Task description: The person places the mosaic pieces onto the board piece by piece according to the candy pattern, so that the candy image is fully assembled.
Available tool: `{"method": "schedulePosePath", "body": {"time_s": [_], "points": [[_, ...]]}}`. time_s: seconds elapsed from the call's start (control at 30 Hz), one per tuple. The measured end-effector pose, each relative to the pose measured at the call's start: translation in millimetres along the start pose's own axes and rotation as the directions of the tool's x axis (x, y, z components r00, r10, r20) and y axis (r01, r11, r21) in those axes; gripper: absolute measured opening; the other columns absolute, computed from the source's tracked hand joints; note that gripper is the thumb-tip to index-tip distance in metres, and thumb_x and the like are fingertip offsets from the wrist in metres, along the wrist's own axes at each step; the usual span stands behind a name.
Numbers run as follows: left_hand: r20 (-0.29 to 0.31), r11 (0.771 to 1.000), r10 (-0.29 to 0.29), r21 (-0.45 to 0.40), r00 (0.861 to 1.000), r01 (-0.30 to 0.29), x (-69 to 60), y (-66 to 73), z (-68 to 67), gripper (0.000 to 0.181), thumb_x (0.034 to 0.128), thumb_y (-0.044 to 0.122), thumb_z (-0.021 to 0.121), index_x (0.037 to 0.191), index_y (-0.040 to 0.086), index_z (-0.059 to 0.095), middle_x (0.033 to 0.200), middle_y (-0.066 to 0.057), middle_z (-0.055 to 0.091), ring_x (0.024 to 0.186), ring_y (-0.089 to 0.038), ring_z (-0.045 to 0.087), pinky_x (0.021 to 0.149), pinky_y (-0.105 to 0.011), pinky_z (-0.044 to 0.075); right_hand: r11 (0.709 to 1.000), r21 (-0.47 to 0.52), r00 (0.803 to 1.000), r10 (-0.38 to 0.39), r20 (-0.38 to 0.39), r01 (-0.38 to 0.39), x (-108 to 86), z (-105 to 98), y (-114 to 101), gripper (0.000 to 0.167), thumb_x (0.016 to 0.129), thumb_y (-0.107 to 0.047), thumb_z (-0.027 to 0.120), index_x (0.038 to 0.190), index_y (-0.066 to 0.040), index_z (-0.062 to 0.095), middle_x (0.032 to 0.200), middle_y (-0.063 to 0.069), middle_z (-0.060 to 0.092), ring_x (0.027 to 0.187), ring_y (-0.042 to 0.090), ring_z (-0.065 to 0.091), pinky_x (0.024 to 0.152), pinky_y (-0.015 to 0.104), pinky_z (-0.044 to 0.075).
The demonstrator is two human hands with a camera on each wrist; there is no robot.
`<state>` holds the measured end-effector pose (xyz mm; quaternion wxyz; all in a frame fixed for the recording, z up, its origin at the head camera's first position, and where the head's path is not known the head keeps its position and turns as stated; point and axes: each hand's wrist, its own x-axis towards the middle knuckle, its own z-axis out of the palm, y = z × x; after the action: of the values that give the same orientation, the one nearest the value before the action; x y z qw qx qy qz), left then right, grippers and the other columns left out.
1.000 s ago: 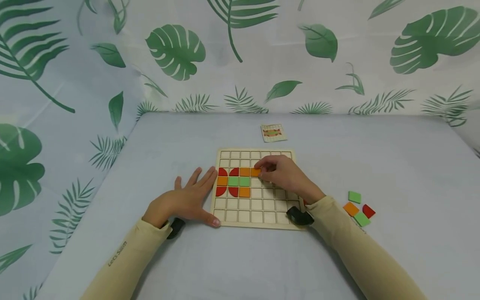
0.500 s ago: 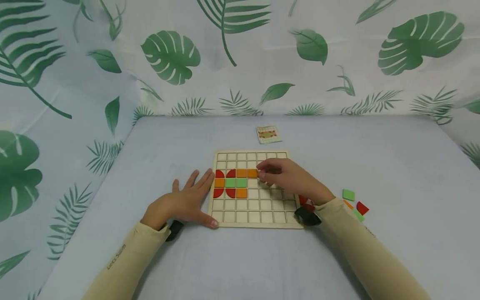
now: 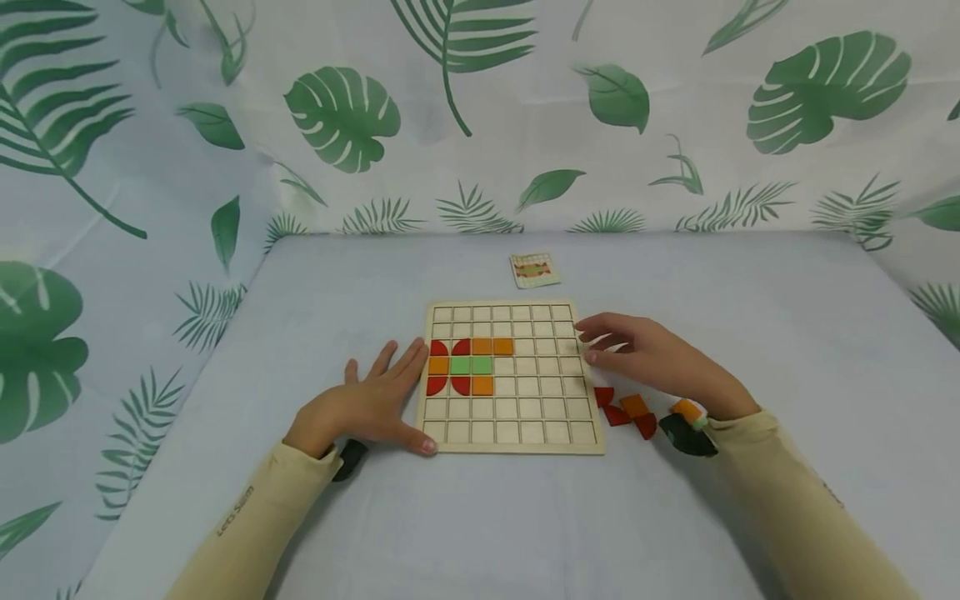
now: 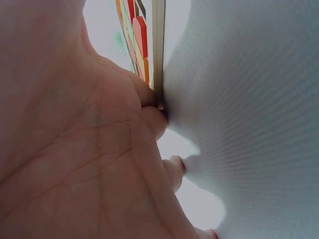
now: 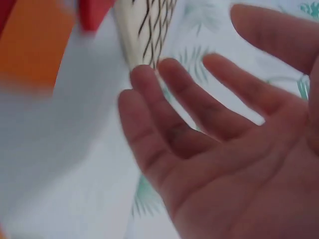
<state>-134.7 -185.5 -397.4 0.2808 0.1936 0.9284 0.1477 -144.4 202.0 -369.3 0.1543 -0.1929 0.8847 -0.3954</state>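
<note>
A wooden grid board (image 3: 517,410) lies flat, with red, orange and green pieces in three rows at its left side. Two orange squares (image 3: 492,347) end the upper row. The left hand (image 3: 372,403) rests with spread fingers against the board's left edge; in the left wrist view this hand (image 4: 109,134) touches the rim. At the board's right edge, the right hand (image 3: 648,354) hovers with loosely bent fingers and nothing in them. The right wrist view shows that hand (image 5: 214,129) empty, near the board's corner (image 5: 142,35).
Several loose red and orange pieces (image 3: 634,406) lie right of the board, partly under the right wrist. An orange piece (image 3: 687,410) shows by the dark wrist camera (image 3: 686,435). A small pattern card (image 3: 535,271) lies behind the board.
The right hand has moved right from the upper row to beyond the board's right edge, and its fingers have spread. Loose pieces beneath that arm have come into view. The left hand stays put.
</note>
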Motion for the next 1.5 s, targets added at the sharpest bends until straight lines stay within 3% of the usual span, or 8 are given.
{"method": "schedulePosePath", "body": {"time_s": [0.23,0.53,0.7,0.97,1.23,1.5], "points": [[0.008,1.0,-0.015,0.001,1.0,0.015,2.1,0.4,1.5,0.139,0.0804,0.062,0.088,0.173,0.01,-0.001,0.18,-0.006,-0.007,0.162,-0.039,-0.013,0.116,-0.08,-0.006,0.976,-0.18,0.991,0.131,0.036,-0.122,-24.0,-32.1,26.9,0.053,0.103,-0.028,0.075,0.148,-0.003,0.059,0.136,0.015,0.066,0.124,0.035,0.06,0.098,0.054,0.055],[0.003,1.0,-0.019,0.006,1.0,0.019,1.2,0.8,0.8,0.139,0.08,0.062,0.089,0.173,0.01,-0.001,0.18,-0.006,-0.008,0.162,-0.039,-0.014,0.116,-0.08,-0.007,0.933,-0.256,0.957,0.28,0.069,-0.254,-42.8,-62.1,63.7,0.059,0.093,-0.029,0.084,0.142,-0.005,0.061,0.135,0.022,0.054,0.122,0.044,0.05,0.095,0.06,0.052],[-0.002,1.0,-0.011,0.01,1.0,0.011,1.2,-1.3,1.1,0.139,0.0804,0.062,0.088,0.173,0.011,-0.002,0.18,-0.005,-0.008,0.162,-0.039,-0.014,0.116,-0.08,-0.007,0.934,-0.259,0.96,0.271,0.065,-0.246,-44.0,-65.4,75.7,0.055,0.093,-0.025,0.084,0.137,-0.005,0.058,0.132,0.027,0.049,0.117,0.046,0.048,0.092,0.059,0.053],[-0.003,1.0,-0.009,0.006,1.0,0.009,1.0,-0.4,1.1,0.138,0.0806,0.061,0.089,0.173,0.01,-0.001,0.18,-0.006,-0.007,0.162,-0.039,-0.013,0.116,-0.08,-0.006,0.929,-0.284,0.968,0.253,0.013,-0.238,-38.0,-63.4,78.2,0.045,0.097,-0.027,0.081,0.127,-0.002,0.06,0.119,0.022,0.054,0.104,0.035,0.051,0.079,0.041,0.052],[0.002,1.0,-0.002,0.021,1.0,0.002,0.8,-1.3,0.8,0.139,0.0812,0.061,0.088,0.173,0.009,-0.002,0.18,-0.006,-0.009,0.162,-0.04,-0.014,0.116,-0.081,-0.006,0.934,-0.289,0.975,0.221,0.002,-0.211,-29.7,-55.1,72.3,0.025,0.095,-0.014,0.08,0.107,0.002,0.064,0.101,0.009,0.061,0.099,0.032,0.055,0.082,0.043,0.052],[0.01,1.0,0.0,0.025,1.0,0.0,-0.3,0.4,-0.2,0.139,0.0816,0.061,0.088,0.173,0.009,-0.003,0.18,-0.006,-0.01,0.162,-0.039,-0.015,0.116,-0.08,-0.006,0.933,-0.287,0.976,0.209,-0.064,-0.219,-16.8,-42.7,62.4,0.023,0.096,-0.013,0.079,0.105,0.0,0.063,0.092,0.005,0.062,0.09,0.028,0.056,0.077,0.04,0.05]]}}
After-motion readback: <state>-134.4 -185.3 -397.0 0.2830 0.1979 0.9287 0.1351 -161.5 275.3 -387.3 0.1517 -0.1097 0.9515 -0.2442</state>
